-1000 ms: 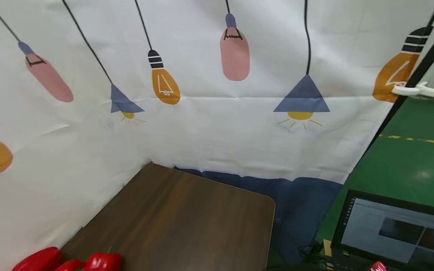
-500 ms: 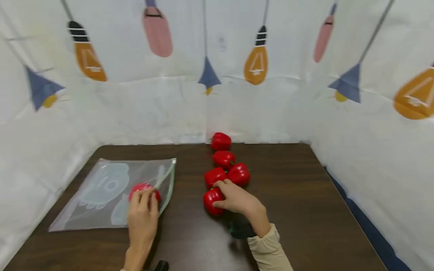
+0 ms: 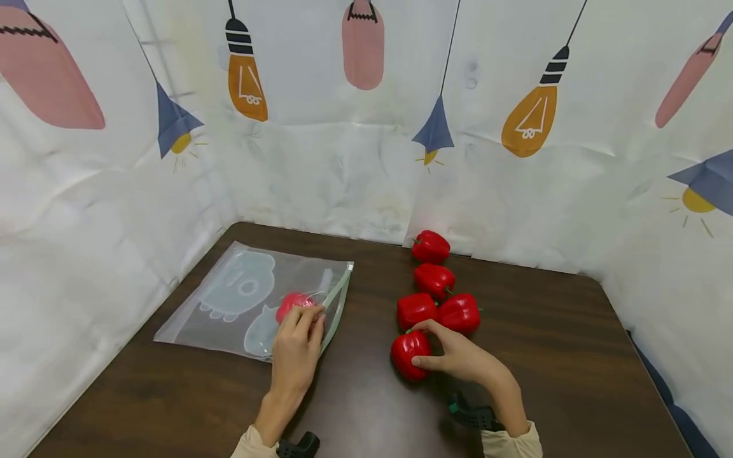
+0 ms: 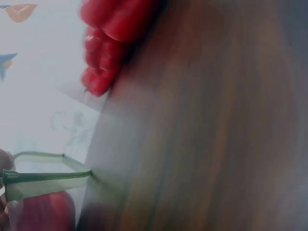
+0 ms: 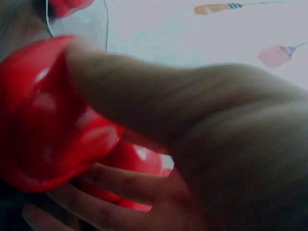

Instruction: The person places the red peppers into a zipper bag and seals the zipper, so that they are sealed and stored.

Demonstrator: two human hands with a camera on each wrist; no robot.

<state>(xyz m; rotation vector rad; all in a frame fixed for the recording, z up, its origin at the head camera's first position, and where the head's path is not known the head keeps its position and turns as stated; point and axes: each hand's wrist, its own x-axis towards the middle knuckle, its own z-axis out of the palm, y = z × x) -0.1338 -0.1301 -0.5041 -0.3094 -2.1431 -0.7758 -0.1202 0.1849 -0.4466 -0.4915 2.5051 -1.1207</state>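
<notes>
A clear zip bag (image 3: 229, 340) with pale blue prints and a green zip lies flat on the table's left side. One red bell pepper (image 3: 293, 304) is inside it, near the mouth. My left hand (image 3: 294, 353) pinches the bag's edge at the mouth; in the left wrist view the green zip strip (image 4: 48, 178) stands apart from the other side. With thumb and fingers, my right hand (image 3: 464, 357) grips the nearest loose bell pepper (image 3: 409, 356), which seems to rest on the table. Up close, the right wrist view shows the thumb against that pepper (image 5: 43, 115).
Behind the gripped pepper, several more red bell peppers (image 3: 433, 280) stretch back to the table's far edge. The dark wood table (image 3: 544, 331) is enclosed by a white curtain (image 3: 343, 178) printed with lamps. Each wrist wears a black strap (image 3: 475, 416).
The head view has swung from the table's right side and a laptop to the bag and peppers. Since half a second ago the hands have stayed at the bag and the nearest pepper.
</notes>
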